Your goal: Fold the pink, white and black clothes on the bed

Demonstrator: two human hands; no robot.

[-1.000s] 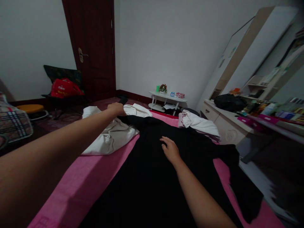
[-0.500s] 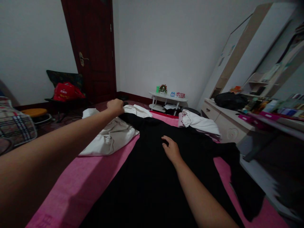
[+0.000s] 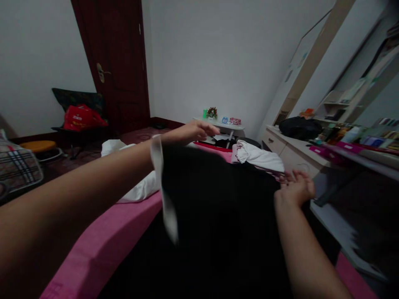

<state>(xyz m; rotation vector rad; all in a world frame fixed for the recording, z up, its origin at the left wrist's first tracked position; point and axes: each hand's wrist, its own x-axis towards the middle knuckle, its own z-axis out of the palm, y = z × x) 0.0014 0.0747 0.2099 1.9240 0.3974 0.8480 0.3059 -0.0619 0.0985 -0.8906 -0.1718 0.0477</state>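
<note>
A black long-sleeved garment [image 3: 224, 216] lies across the pink cover in front of me. Its left part is lifted and folded inward, with a blurred pale edge showing below my left wrist. My left hand [image 3: 198, 131] hovers over the far end of the garment, fingers stretched to the right and holding nothing I can see. At the garment's right shoulder is my right hand [image 3: 296, 187], its fingers apart and slightly blurred. The dark cloth hides where its right sleeve lies.
White clothes [image 3: 141, 189] lie on the pink cover [image 3: 124, 236] at left. A folded white and pink pile [image 3: 258, 158] sits at the far right. Beyond are a small white table [image 3: 232, 125] and a dresser [image 3: 280, 145]. A red bag [image 3: 82, 118] rests on a chair by the door.
My left hand has carried the left sleeve inward to the right and its fingers have opened. My right hand has moved from the garment's middle to its right shoulder.
</note>
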